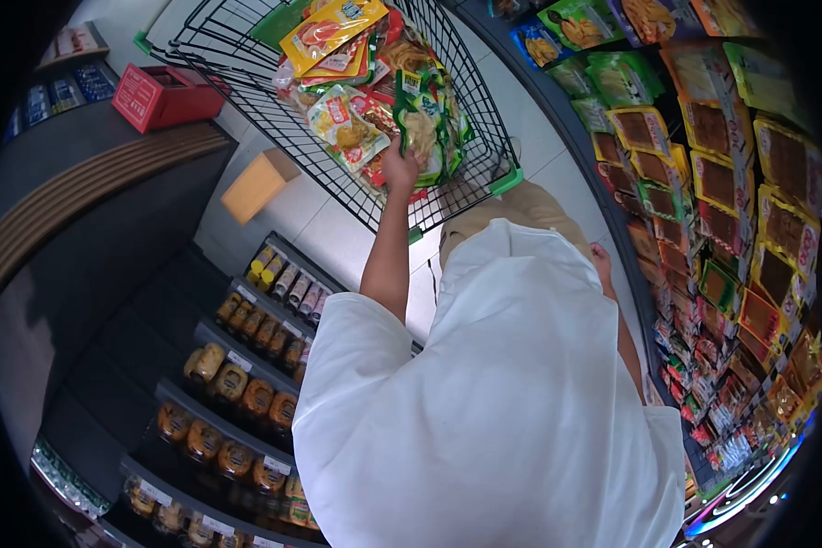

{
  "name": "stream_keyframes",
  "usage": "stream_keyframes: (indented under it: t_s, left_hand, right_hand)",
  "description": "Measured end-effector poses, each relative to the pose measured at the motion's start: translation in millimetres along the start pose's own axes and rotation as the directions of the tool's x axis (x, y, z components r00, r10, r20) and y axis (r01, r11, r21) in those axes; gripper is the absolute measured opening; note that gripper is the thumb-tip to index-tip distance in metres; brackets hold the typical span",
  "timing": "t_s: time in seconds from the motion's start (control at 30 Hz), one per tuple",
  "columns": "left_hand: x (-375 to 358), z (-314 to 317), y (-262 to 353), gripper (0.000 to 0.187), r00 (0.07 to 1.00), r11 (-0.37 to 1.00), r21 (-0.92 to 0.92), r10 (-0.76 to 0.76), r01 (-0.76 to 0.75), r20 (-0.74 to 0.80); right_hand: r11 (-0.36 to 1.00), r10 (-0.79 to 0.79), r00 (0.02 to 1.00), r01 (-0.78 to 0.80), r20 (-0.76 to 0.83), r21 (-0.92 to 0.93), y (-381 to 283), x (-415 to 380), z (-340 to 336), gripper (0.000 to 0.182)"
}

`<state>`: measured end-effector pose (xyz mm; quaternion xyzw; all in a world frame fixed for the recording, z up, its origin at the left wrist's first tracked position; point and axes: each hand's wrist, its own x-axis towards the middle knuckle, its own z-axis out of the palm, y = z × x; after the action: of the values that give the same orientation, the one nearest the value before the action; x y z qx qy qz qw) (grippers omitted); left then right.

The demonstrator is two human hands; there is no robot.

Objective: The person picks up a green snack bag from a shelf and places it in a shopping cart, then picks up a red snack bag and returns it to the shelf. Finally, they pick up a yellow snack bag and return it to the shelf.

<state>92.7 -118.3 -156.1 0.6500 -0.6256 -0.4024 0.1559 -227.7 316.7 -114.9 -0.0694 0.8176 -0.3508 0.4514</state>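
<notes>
My left hand [400, 169] reaches into a black wire shopping cart [495, 125] with green corners. Its fingers are closed on the lower edge of a green snack packet [420, 128], which rests on the heap of packets in the cart. Just left of the hand lies a white packet [345, 123] with a yellow food picture. Farther up the heap is a yellow packet [333, 35]. My right hand [600, 260] hangs low beside my body, near the right-hand shelf. It is partly hidden behind my white shirt, so its fingers are hard to make out.
On the right, a long display rack [644, 196] holds many hanging snack packets. Shelves of jars [233, 388] stand at lower left. A red box [160, 96] sits on the dark counter [110, 169], and a yellow-orange block [256, 185] is near the cart.
</notes>
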Motion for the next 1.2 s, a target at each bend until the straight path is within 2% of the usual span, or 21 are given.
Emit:
stream_keyframes:
  t_s: [0.1,0.17,0.2,0.23,0.33,0.37,0.47,0.5,0.6,0.63,0.67,0.83,0.93,1.0,1.03,1.07,1.1,1.13,1.17,1.2]
  left_hand:
    - [-3,-20,-1,0.032,0.998,0.997,-0.073,-0.024,0.02,-0.055]
    - [5,-33,-22,0.021,0.995,0.965,-0.261,-0.033,0.007,-0.097]
    - [3,-50,-4,0.016,0.992,0.936,-0.352,-0.041,-0.003,-0.117]
    - [-4,-71,15,0.016,0.993,0.9,-0.428,-0.108,0.077,-0.048]
    - [12,-87,-4,0.023,0.993,0.902,-0.427,0.022,-0.069,-0.115]
    - [12,-98,9,0.027,0.996,0.907,-0.418,0.019,-0.054,-0.086]
    - [25,-93,2,0.029,0.999,0.864,-0.503,-0.005,-0.016,-0.04]
    - [31,-80,-11,0.026,0.995,0.867,-0.496,-0.011,-0.04,-0.098]
    - [27,-55,-20,0.025,0.99,0.79,-0.602,-0.139,0.115,0.008]
    - [25,-46,-24,0.024,0.99,0.764,-0.632,-0.138,0.131,0.038]
    - [22,-38,-31,0.022,0.988,0.738,-0.658,-0.142,0.151,0.068]
    - [16,-26,2,0.024,0.946,0.658,-0.684,-0.273,0.317,0.175]
    - [35,3,-27,0.025,0.951,0.715,-0.632,-0.171,0.299,0.257]
    - [47,27,-55,0.03,0.911,0.72,-0.567,-0.24,0.399,0.337]
    - [42,24,-42,0.036,0.929,0.738,-0.574,-0.211,0.355,0.302]
    - [39,23,-32,0.04,0.919,0.766,-0.519,-0.245,0.378,0.308]
    - [43,45,-51,0.042,0.92,0.692,-0.618,-0.192,0.374,0.342]
    - [40,44,-41,0.043,0.922,0.791,-0.507,-0.18,0.342,0.342]
    - [33,43,-25,0.05,0.9,0.796,-0.47,-0.205,0.382,0.384]
    - [26,42,-4,0.053,0.917,0.833,-0.422,-0.224,0.357,0.331]
  right_hand:
    - [1.0,0.001,1.0,-0.001,-0.004,-0.015,3,1,-2,0.014]
    - [1.0,-0.006,1.0,0.006,-0.013,-0.027,4,2,0,0.012]
    - [0.999,-0.014,1.0,0.013,-0.008,-0.041,1,3,0,0.012]
    - [0.998,-0.022,1.0,0.022,-0.003,-0.056,-1,4,1,0.012]
    - [0.987,-0.068,0.997,0.073,0.034,-0.142,-17,12,7,0.013]
    - [0.98,-0.085,0.995,0.092,0.049,-0.179,-20,15,7,0.014]
    - [0.971,-0.096,0.994,0.105,0.052,-0.214,-26,26,15,0.015]
    - [0.969,-0.111,0.992,0.123,0.065,-0.214,-21,28,20,0.015]
    - [0.96,-0.17,0.985,0.17,0.018,-0.222,-23,29,17,0.016]
    - [0.947,-0.161,0.987,0.158,0.011,-0.28,-32,24,17,0.015]
    - [0.961,-0.147,0.989,0.144,0.006,-0.234,-40,18,19,0.015]
    - [0.973,-0.132,0.991,0.127,-0.008,-0.193,-27,15,17,0.015]
    - [0.974,-0.124,0.992,0.12,-0.007,-0.191,-29,16,10,0.016]
    - [0.98,-0.104,0.995,0.102,-0.002,-0.173,-29,10,11,0.016]
    - [0.984,-0.094,0.996,0.093,-0.001,-0.149,-28,10,11,0.016]
    - [0.989,-0.083,0.997,0.082,0.0,-0.124,-26,10,11,0.016]
    - [0.987,-0.102,0.995,0.101,0.003,-0.126,-16,15,8,0.016]
    - [0.988,-0.102,0.995,0.103,0.014,-0.113,-12,14,8,0.016]
    - [0.989,-0.107,0.994,0.108,0.021,-0.1,-13,13,8,0.016]
    - [0.99,-0.116,0.993,0.117,0.021,-0.085,-17,13,7,0.016]
